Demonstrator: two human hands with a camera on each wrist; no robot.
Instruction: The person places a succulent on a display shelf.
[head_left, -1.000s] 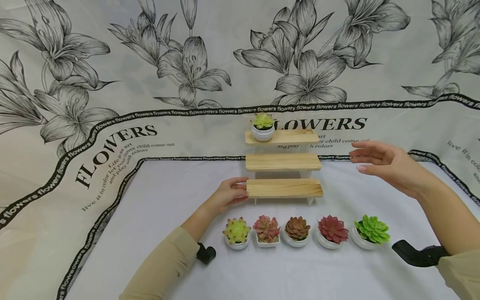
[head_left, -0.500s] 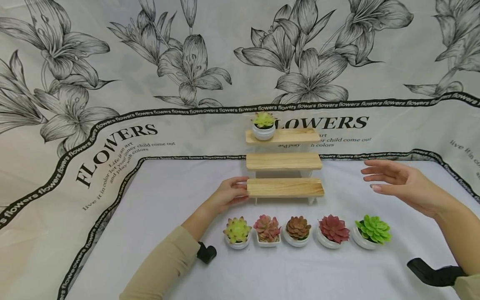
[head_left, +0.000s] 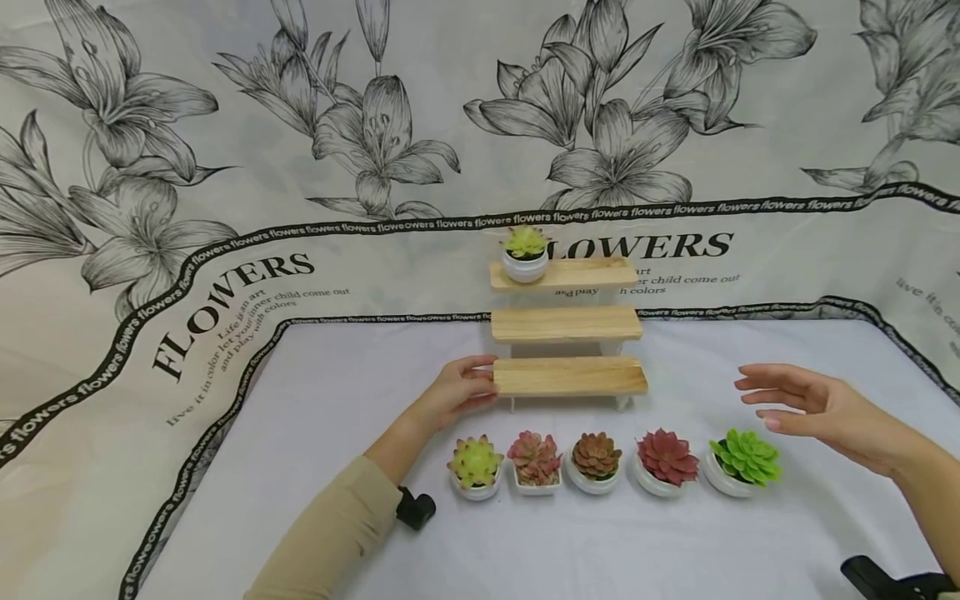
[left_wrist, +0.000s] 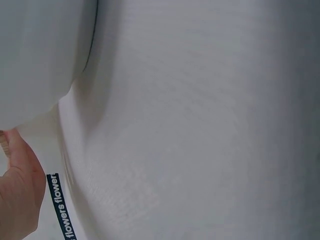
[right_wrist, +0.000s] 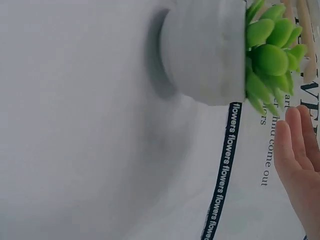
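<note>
A three-tier wooden display stand (head_left: pixel 566 377) stands at mid-table in the head view. My left hand (head_left: pixel 453 392) holds the left end of its lowest step, the fingers curled at that edge. On the top step, at the left, sits a yellow-green potted succulent (head_left: pixel 525 254). My right hand (head_left: pixel 821 412) hovers to the right of the stand with relaxed fingers and nothing in it. Nearest to it is a bright green succulent in a white pot (head_left: pixel 742 462). The right wrist view shows that same green succulent (right_wrist: pixel 272 60) close up, beside the right fingers (right_wrist: pixel 295 140).
In front of the stand, a row continues leftward from the green plant: a dark red succulent (head_left: pixel 666 461), a brown one (head_left: pixel 595 460), a pink one (head_left: pixel 535 461) and a spiky yellow-green one (head_left: pixel 475 465). Behind hangs a flower-printed cloth (head_left: pixel 420 267).
My right hand has moved down and toward me, away from the stand's upper level, to behind and right of the green succulent. The left hand stays on the lowest step.
</note>
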